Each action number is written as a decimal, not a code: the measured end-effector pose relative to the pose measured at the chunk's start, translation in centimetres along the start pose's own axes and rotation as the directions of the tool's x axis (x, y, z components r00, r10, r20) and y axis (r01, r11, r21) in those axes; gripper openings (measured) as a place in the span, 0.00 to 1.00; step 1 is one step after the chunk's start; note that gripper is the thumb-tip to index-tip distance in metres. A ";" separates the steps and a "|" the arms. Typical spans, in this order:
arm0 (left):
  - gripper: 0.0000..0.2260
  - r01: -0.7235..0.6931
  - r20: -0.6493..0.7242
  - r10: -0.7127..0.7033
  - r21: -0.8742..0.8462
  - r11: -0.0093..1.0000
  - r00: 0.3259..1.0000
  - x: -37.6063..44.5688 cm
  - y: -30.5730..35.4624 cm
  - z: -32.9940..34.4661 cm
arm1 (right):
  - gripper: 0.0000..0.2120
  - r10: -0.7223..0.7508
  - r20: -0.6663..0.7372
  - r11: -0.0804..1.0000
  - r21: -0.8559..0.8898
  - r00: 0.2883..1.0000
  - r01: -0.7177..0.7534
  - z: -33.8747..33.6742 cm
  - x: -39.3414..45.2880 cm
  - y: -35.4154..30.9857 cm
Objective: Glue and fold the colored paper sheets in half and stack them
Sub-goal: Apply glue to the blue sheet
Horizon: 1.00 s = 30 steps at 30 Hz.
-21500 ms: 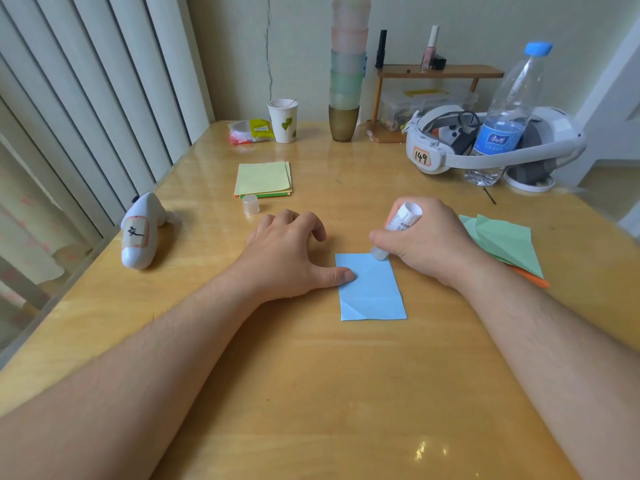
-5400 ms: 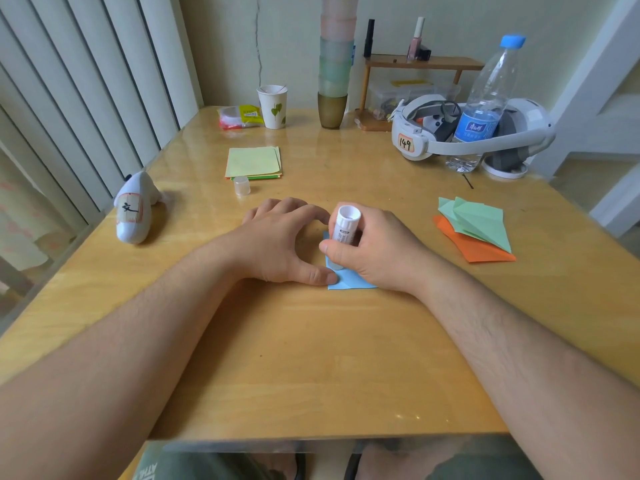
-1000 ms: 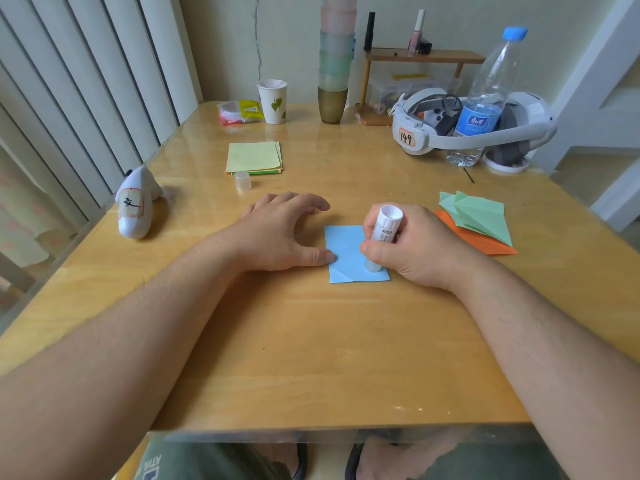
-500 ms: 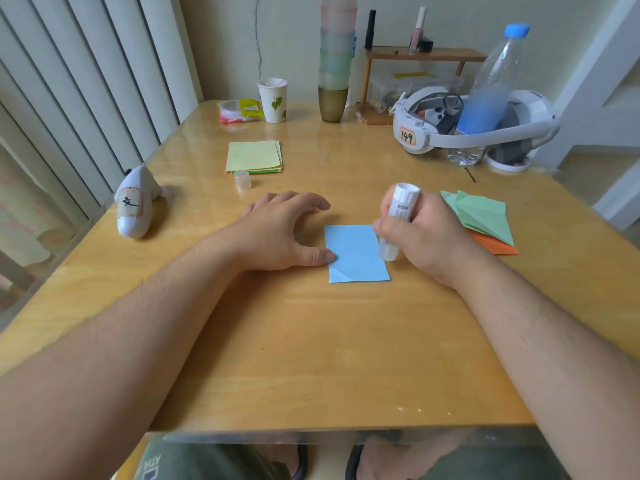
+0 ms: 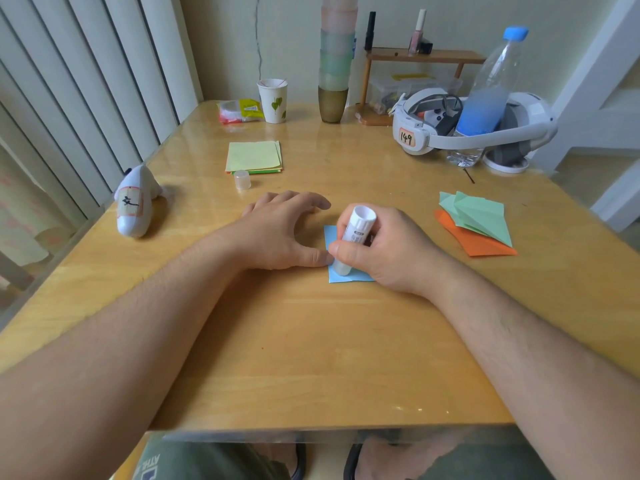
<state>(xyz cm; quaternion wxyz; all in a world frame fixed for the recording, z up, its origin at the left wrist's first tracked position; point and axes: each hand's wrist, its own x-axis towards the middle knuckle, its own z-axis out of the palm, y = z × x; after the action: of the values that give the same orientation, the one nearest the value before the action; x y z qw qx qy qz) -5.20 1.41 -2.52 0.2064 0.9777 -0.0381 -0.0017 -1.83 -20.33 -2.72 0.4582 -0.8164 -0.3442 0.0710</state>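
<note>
Right hand (image 5: 384, 249) grips glue stick (image 5: 355, 237), tip down on blue sheet (image 5: 333, 276) mid-tabletop (image 5: 311, 358). Left hand (image 5: 280, 233) relaxed, thumb pinning sheet's 9 o'clock edge (folded stack (image 5: 479, 223) at 3 o'clock).

Wooden table (image 5: 311, 358) with glossy top filled the lower frame. Vertical blinds (image 5: 86, 98) hung upper left (closed, daylight diffuse). Pale wall (image 5: 225, 39) behind, cracked; small wooden shelf (image 5: 426, 58) upper right.
</note>
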 end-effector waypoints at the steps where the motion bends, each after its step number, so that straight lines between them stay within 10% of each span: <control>1: 0.36 -0.003 0.001 0.003 -0.002 1.000 1.000 0.0 -0.1 0.1 | 0.10 -0.003 0.008 1.000 -0.008 1.000 0.003 0.1 0.0 -0.1; 30: 0.41 -0.006 0.029 0.006 -0.020 1.000 1.000 0.0 -0.3 0.1 | 0.10 0.077 0.016 0.988 -0.135 0.997 -0.074 -3.2 -0.8 0.8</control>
<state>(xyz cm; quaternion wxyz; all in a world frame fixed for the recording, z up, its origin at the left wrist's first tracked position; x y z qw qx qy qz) -5.22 1.67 -2.75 0.2157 0.9753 -0.0441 -0.0159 -0.60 -23.34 -1.66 0.3955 -0.8571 -0.3219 0.0734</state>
